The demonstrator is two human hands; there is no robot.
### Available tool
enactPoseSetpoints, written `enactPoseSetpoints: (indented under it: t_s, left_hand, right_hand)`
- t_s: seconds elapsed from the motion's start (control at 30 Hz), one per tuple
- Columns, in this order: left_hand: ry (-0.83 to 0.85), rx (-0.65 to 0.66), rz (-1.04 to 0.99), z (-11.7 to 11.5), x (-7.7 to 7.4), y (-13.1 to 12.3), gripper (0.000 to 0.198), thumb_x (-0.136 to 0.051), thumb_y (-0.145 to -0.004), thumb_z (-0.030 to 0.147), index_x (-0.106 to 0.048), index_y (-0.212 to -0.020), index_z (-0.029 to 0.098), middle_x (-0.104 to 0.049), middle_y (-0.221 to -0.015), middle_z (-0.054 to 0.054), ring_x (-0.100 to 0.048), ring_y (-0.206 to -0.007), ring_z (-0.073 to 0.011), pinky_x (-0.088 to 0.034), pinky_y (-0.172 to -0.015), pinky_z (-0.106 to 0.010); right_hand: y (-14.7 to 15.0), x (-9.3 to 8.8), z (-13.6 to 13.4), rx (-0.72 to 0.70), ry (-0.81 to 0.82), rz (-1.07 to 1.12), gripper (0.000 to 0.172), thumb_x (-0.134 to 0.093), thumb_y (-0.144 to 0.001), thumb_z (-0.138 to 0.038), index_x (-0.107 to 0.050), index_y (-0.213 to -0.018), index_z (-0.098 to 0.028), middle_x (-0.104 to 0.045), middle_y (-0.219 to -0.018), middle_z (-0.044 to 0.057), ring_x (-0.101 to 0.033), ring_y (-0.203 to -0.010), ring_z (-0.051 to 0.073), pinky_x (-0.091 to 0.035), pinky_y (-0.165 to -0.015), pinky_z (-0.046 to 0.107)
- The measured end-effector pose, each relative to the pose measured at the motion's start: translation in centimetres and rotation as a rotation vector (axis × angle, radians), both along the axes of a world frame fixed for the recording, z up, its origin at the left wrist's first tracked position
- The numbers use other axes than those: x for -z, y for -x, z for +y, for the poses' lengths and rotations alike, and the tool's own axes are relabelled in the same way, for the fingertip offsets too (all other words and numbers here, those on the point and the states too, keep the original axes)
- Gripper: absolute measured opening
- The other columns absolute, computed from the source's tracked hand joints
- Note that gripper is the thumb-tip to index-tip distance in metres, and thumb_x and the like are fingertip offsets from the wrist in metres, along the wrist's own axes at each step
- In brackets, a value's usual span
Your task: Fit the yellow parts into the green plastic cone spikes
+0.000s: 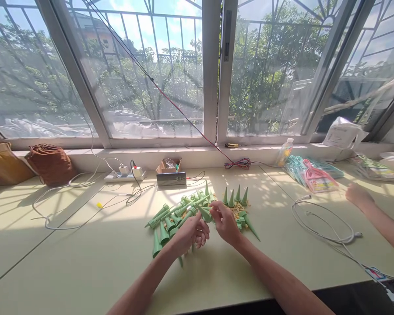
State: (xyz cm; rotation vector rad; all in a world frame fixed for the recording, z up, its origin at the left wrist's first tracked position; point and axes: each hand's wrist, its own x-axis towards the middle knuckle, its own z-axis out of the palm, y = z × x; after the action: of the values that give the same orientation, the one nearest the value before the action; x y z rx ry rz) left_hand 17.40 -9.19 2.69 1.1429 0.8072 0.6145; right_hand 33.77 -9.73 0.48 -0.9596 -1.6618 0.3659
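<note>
A pile of green plastic cone-shaped spikes (164, 234) lies on the pale table, with small tan pieces (238, 207) among them. Several green cones (231, 197) stand upright to the right of the pile. My left hand (192, 232) is over the pile, its fingers curled and closed round a green cone (205, 213) that points up and left. Touching the other end of this cone, my right hand (223, 221) has its thumb and fingertips pinched together; what lies between them is too small to make out.
Behind the pile stand a phone (171, 179) and a small cardboard box (175, 164). A power strip (125, 175) and cables are at the left. Coiled white cable (328, 240), pink and teal packages (318, 175) and another person's hand (359, 195) are at the right.
</note>
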Motion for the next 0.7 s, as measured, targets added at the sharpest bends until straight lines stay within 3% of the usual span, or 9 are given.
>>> enactPoseSetpoints:
  t_s: [0.13, 0.43, 0.53, 0.7]
  left_hand:
    - [0.096, -0.031, -0.054, 0.09, 0.45, 0.36, 0.057, -0.062, -0.075, 0.067, -0.063, -0.069, 0.010, -0.061, -0.063, -0.005, -0.051, -0.045, -0.0075, -0.033, -0.035, -0.015]
    - [0.137, -0.054, -0.086, 0.17, 0.46, 0.38, 0.040, -0.068, -0.078, 0.052, -0.063, -0.071, 0.012, -0.063, -0.071, -0.006, -0.048, -0.051, -0.0059, -0.034, -0.041, -0.015]
    - [0.112, -0.045, -0.073, 0.18, 0.36, 0.34, 0.037, -0.070, -0.078, 0.048, -0.065, -0.072, 0.012, -0.063, -0.070, -0.005, -0.047, -0.050, -0.0057, -0.035, -0.041, -0.015]
    - [-0.027, 0.004, -0.028, 0.16, 0.54, 0.38, 0.049, -0.062, -0.082, 0.059, -0.068, -0.077, 0.010, -0.063, -0.074, -0.006, -0.048, -0.052, -0.0064, -0.039, -0.045, -0.017]
  right_hand:
    - [-0.11, -0.12, -0.07, -0.026, -0.005, -0.042, 0.012, -0.041, -0.097, -0.025, -0.052, -0.099, -0.019, -0.046, -0.064, -0.004, -0.040, -0.052, 0.010, -0.034, -0.054, 0.022]
    - [-0.20, 0.23, 0.11, -0.047, 0.072, -0.027, 0.016, -0.041, -0.097, -0.030, -0.054, -0.098, -0.019, -0.043, -0.063, -0.004, -0.037, -0.051, 0.011, -0.031, -0.052, 0.022]
    - [-0.14, 0.28, 0.15, -0.067, 0.078, -0.004, 0.016, -0.042, -0.097, -0.030, -0.054, -0.097, -0.019, -0.042, -0.063, -0.004, -0.035, -0.052, 0.011, -0.031, -0.052, 0.022]
    - [-0.08, 0.12, 0.07, -0.090, 0.092, 0.040, 0.015, -0.043, -0.097, -0.031, -0.053, -0.096, -0.019, -0.041, -0.062, -0.005, -0.032, -0.049, 0.010, -0.029, -0.050, 0.022]
